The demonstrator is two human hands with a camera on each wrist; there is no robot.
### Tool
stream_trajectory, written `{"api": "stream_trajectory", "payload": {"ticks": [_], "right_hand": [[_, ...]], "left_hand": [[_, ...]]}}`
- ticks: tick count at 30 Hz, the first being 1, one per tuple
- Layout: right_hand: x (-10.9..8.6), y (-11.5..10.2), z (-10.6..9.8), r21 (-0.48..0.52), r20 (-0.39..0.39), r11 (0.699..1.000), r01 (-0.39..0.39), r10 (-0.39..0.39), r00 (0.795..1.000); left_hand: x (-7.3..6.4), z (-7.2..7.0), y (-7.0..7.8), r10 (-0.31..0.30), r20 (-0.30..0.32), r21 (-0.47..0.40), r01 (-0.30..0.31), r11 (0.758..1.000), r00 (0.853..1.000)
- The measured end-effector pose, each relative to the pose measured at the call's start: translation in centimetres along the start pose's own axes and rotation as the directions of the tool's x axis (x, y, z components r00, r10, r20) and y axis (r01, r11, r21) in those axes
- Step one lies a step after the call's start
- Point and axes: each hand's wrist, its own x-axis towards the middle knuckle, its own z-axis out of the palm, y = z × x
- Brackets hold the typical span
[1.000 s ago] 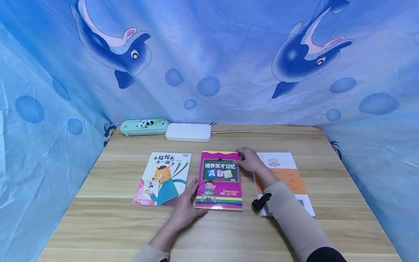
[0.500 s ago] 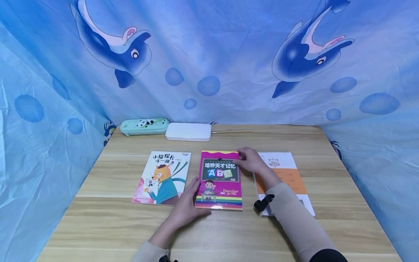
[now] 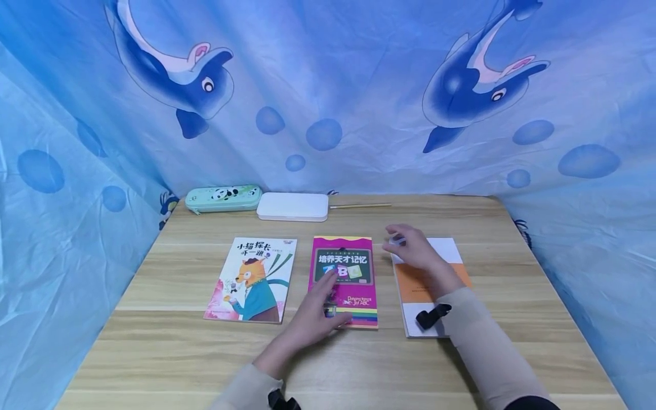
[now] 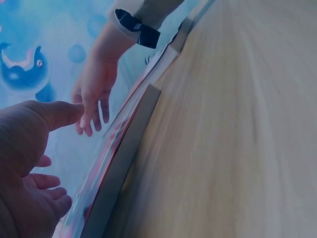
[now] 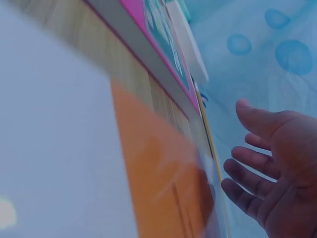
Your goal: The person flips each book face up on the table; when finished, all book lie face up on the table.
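Observation:
A magenta book (image 3: 361, 293) with a green chalkboard on its cover lies in the middle of the table. Over its lower left part is my left hand (image 3: 315, 319), fingers spread and loosely bent, holding nothing. In the left wrist view that hand (image 4: 29, 163) shows apart from the book's thick page edge (image 4: 124, 158). My right hand (image 3: 417, 247) hovers over the upper left part of a white and orange book (image 3: 417, 285), fingers relaxed. The right wrist view shows this hand (image 5: 277, 168) with nothing in its grasp. At left lies a picture book (image 3: 251, 279) with an orange cat.
Along the table's back edge stand a mint panda pencil case (image 3: 224, 199), a white flat case (image 3: 292, 206) and a thin brush-like stick (image 3: 360, 205). A blue dolphin-print curtain (image 3: 328, 85) rises behind the wooden table (image 3: 169, 353).
My right hand has let go of the magenta book's upper right edge and moved right, over the white and orange book. My left hand has slid right from the magenta book's left edge onto its cover area.

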Motion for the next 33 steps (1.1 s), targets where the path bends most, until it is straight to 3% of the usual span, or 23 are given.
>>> {"api": "stream_trajectory", "payload": {"ticks": [8, 15, 25, 28, 33], "right_hand": [[-1.5, 2.2, -2.4, -0.066, 0.036, 0.994, -0.09, 0.092, 0.995], [-2.8, 4.1, -5.0, -0.098, 0.025, 0.989, -0.112, 0.115, 0.993], [-4.6, 7.0, -7.2, -0.211, -0.082, 0.967, -0.142, 0.127, 0.989], [-5.2, 7.7, -7.9, -0.212, -0.092, 0.963, -0.164, 0.147, 0.985], [-5.9, 9.3, -9.0, -0.192, -0.084, 0.967, -0.165, 0.151, 0.985]], "left_hand": [[1.5, 1.7, 1.4, 0.009, 0.06, 0.019, -0.01, 1.0, 0.998], [2.6, 3.1, 2.2, 0.037, 0.092, 0.008, -0.038, 0.999, 0.995], [2.8, 4.9, 3.1, 0.031, 0.122, -0.015, -0.029, 0.999, 0.992], [2.7, 5.2, 3.4, 0.018, 0.135, -0.014, -0.016, 1.0, 0.991], [2.9, 5.7, 3.8, 0.053, 0.15, -0.007, -0.052, 0.999, 0.987]]}}
